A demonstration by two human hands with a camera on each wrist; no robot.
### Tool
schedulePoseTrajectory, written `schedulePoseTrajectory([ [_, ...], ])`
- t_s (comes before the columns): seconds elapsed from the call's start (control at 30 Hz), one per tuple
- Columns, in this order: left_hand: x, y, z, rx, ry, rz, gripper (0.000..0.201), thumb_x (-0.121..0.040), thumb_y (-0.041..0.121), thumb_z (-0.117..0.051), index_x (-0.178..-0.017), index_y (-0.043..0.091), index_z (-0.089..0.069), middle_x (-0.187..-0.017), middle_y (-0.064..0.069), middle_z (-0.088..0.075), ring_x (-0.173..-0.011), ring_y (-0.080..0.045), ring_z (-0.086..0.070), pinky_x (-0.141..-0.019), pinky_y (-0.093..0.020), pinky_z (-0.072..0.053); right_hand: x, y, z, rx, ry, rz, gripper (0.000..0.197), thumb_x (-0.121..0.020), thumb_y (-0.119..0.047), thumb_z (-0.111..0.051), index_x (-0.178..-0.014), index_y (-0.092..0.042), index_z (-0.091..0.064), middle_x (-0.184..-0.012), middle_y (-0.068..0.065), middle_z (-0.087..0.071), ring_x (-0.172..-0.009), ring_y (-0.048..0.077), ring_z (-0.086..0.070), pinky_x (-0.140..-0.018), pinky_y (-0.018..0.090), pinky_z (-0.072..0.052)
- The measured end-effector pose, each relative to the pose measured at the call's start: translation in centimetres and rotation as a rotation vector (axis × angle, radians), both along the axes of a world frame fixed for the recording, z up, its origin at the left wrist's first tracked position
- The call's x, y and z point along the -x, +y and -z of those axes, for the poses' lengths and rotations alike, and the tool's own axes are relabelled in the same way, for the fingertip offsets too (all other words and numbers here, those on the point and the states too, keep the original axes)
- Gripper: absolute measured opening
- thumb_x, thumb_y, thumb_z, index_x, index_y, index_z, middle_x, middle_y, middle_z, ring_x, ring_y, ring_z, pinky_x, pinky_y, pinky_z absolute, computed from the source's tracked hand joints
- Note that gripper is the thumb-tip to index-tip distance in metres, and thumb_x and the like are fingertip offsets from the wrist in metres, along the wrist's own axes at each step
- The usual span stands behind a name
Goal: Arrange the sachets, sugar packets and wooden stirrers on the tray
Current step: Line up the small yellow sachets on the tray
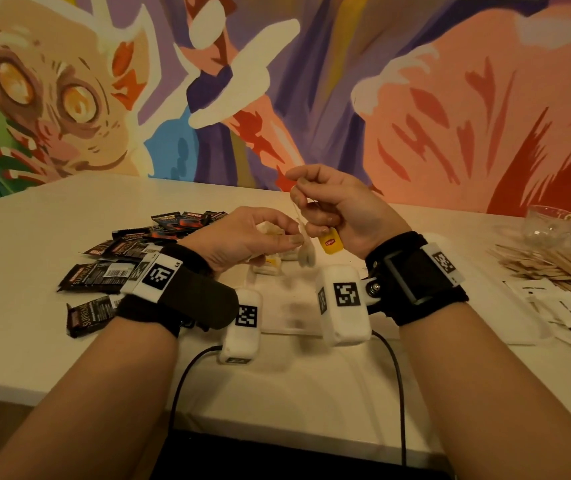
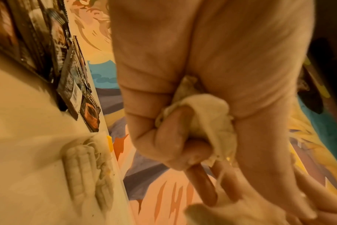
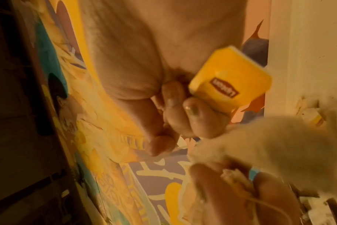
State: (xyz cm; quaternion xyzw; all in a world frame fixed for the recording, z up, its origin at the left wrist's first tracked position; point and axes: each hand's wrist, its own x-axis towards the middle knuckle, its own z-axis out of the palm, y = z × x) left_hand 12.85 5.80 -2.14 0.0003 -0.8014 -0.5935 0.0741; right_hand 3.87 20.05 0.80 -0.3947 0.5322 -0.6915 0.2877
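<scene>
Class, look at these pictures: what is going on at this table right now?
A person is handling tea bags above a white table. The left hand holds a bunch of tea bags in its grip, while the right hand pinches a string and holds a yellow Lipton tag. More tea bags lie on the tray. Dark coffee sachets sit to the left, wooden stirrers and white packets to the right, not yet arranged.

Bare forearms wear black wristbands [image 1: 426, 282] carrying white marker-tagged camera boxes [image 1: 344, 303] with black cables [image 1: 398, 375].
</scene>
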Motion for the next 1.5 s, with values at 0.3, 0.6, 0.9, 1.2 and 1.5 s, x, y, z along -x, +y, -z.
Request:
schedulePoseTrajectory([
  [0.3,0.3,-0.2,0.1,0.061,-0.018,-0.04,0.025,-0.081,0.019,-0.07,-0.101,0.031,-0.061,-0.09,0.005,-0.063,-0.075,-0.011,-0.056,-0.06,-0.024,-0.045,0.3,0.3,0.0,0.047,-0.07,0.0,0.022,-0.097,-0.003,-0.037,-0.097,-0.011,-0.057,-0.064,0.0,-0.053,-0.035,0.004,-0.025,-0.043,0.019,-0.017],
  [0.6,0.6,-0.5,-0.2,-0.127,0.072,-0.283,0.008,-0.088,0.023,-0.062,-0.084,0.017,-0.062,-0.061,0.0,-0.051,-0.047,0.0,-0.048,-0.039,-0.013,-0.039,2.0,1.5,-0.4,0.227,-0.323,0.073,0.025,-0.096,-0.003,-0.034,-0.093,-0.013,-0.056,-0.067,0.002,-0.05,-0.034,0.005,-0.031,-0.039,0.015,-0.03],
  [0.9,0.8,-0.9,-0.5,-0.316,0.092,-0.404,0.012,-0.089,0.019,-0.062,-0.094,0.007,-0.062,-0.062,-0.004,-0.049,-0.049,-0.008,-0.041,-0.041,-0.015,-0.033,2.6,2.2,-0.3,0.103,-0.264,0.101,0.036,-0.085,0.008,-0.037,-0.103,-0.008,-0.064,-0.086,0.005,-0.067,-0.056,0.009,-0.047,-0.054,0.021,-0.044],
  [1.2,1.1,-1.3,-0.3,-0.441,0.108,-0.523,0.009,-0.088,0.016,-0.063,-0.087,0.008,-0.06,-0.061,-0.003,-0.053,-0.042,-0.003,-0.047,-0.039,-0.013,-0.039,1.7,2.0,-0.4,-0.008,0.022,0.138,0.041,-0.084,0.022,-0.041,-0.106,-0.009,-0.06,-0.092,0.008,-0.068,-0.078,0.011,-0.068,-0.069,0.016,-0.053],
  [1.5,1.3,-0.1,0.1,-0.35,0.011,-0.317,0.005,-0.085,0.011,-0.066,-0.084,0.007,-0.064,-0.059,-0.002,-0.055,-0.048,-0.007,-0.05,-0.038,-0.014,-0.038,0.4,-1.1,1.3,-0.27,0.11,0.307,0.032,-0.081,0.015,-0.058,-0.105,-0.006,-0.06,-0.069,0.004,-0.058,-0.05,0.004,-0.061,-0.052,0.018,-0.053],
])
